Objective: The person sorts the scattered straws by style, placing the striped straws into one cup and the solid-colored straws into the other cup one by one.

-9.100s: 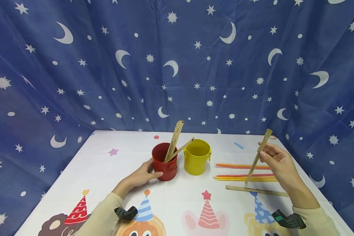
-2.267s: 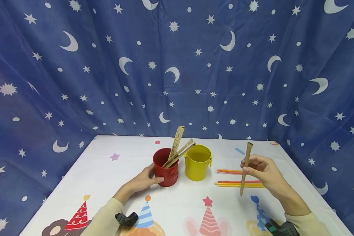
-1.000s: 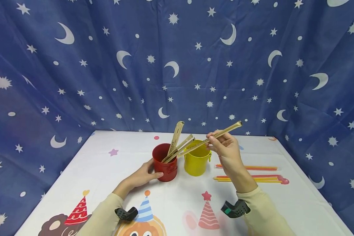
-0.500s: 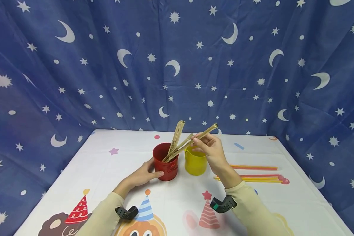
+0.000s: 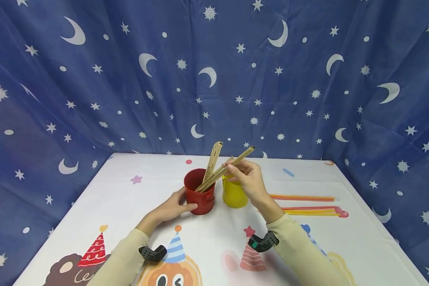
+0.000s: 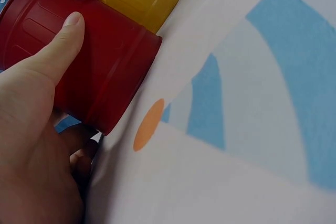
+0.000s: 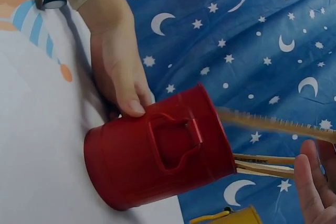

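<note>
My left hand (image 5: 171,205) grips the side of a small red metal bucket (image 5: 199,201), its thumb (image 6: 65,43) on the front wall. Several paper-wrapped chopsticks (image 5: 213,159) lean out over the bucket's rim. My right hand (image 5: 248,178) pinches another pair of paper-wrapped chopsticks (image 5: 246,152) between thumb and fingers. That pair slants down to the left, its lower end at the red bucket's mouth. In the right wrist view the held pair (image 7: 278,123) reaches the rim. Beside the red bucket stands a yellow bucket (image 5: 234,196), its top partly hidden behind my right hand.
Thin orange and red sticks (image 5: 304,197) lie on the right of the table. In front of them is a second row of red and yellow sticks (image 5: 311,211), partly covered by my right forearm. A blue star-and-moon curtain (image 5: 214,99) hangs behind the white printed tablecloth (image 5: 136,198).
My right hand picked up the last wrapped pair from the table's right side, carried it left past the yellow bucket and lowered its end into the red bucket's mouth. My left hand stayed on the bucket.
</note>
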Demonstrator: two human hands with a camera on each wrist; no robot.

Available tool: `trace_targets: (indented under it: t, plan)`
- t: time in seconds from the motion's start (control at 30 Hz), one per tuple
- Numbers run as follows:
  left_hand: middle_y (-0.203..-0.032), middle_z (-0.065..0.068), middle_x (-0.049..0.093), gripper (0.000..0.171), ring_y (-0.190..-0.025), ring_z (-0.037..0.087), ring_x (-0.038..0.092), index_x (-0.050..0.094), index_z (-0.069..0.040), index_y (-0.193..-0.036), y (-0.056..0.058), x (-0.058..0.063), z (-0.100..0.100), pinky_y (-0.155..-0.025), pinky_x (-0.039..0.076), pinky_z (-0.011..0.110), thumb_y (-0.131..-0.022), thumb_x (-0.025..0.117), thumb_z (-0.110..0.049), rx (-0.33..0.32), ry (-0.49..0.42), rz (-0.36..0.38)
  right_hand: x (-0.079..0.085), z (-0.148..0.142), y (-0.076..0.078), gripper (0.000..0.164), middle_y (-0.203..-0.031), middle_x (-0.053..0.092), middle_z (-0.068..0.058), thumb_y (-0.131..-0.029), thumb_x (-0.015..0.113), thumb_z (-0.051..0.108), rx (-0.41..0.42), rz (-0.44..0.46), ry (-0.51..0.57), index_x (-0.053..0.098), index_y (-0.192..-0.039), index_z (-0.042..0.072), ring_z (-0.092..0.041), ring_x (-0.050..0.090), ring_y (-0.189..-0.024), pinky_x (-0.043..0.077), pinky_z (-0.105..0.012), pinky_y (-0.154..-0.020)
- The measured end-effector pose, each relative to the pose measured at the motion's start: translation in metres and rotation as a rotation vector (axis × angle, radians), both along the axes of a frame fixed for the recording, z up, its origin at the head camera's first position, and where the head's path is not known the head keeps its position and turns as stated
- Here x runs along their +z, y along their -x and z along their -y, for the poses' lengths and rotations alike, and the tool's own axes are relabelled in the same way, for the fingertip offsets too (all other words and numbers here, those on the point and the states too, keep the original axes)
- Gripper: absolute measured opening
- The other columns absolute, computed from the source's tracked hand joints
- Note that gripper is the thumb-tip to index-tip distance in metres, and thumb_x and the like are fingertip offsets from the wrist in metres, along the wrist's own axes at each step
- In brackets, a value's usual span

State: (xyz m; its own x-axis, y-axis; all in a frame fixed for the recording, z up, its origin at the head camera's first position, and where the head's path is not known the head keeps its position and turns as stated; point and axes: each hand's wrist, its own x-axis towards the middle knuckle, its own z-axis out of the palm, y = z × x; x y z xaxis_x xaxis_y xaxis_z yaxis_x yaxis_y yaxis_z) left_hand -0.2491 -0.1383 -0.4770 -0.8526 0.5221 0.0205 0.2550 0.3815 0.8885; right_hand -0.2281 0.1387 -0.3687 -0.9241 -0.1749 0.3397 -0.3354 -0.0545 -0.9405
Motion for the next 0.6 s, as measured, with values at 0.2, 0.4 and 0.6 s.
trace_targets:
  t: [0.2, 0.4, 0.6]
  plan:
    - [-0.166, 0.016, 0.03, 0.087, -0.156, 0.041, 0.019, 0.021, -0.004, -0.161, 0.001, 0.0, -0.001, -0.126, 0.02, 0.059, -0.094, 0.07, -0.033, 0.0, 0.0, -0.008, -0.001, 0.003, 0.006, 0.026, -0.102, 0.076, 0.004, -0.1, 0.06, 0.008, -0.023, -0.021, -0.01, 0.065, -0.116, -0.013, -0.007, 0.072, -0.089, 0.064, -0.033, -0.079]
    - [-0.165, 0.013, 0.032, 0.088, -0.157, 0.038, 0.02, 0.022, -0.007, -0.161, -0.002, -0.004, -0.002, -0.127, 0.02, 0.058, -0.093, 0.071, -0.036, 0.004, 0.01, 0.022, -0.007, 0.003, 0.011, 0.024, -0.109, 0.076, -0.019, -0.099, 0.061, 0.005, -0.057, -0.045, -0.064, 0.067, -0.114, -0.013, -0.006, 0.071, -0.093, 0.063, -0.034, -0.082]
    - [-0.166, 0.013, 0.03, 0.089, -0.157, 0.037, 0.019, 0.021, -0.007, -0.161, 0.0, -0.003, -0.002, -0.127, 0.02, 0.057, -0.093, 0.071, -0.036, 0.012, 0.008, 0.021, -0.008, 0.003, 0.015, 0.023, -0.105, 0.07, -0.031, -0.099, 0.063, 0.009, -0.079, -0.013, -0.183, 0.071, -0.112, -0.009, -0.013, 0.065, -0.081, 0.058, -0.022, -0.07]
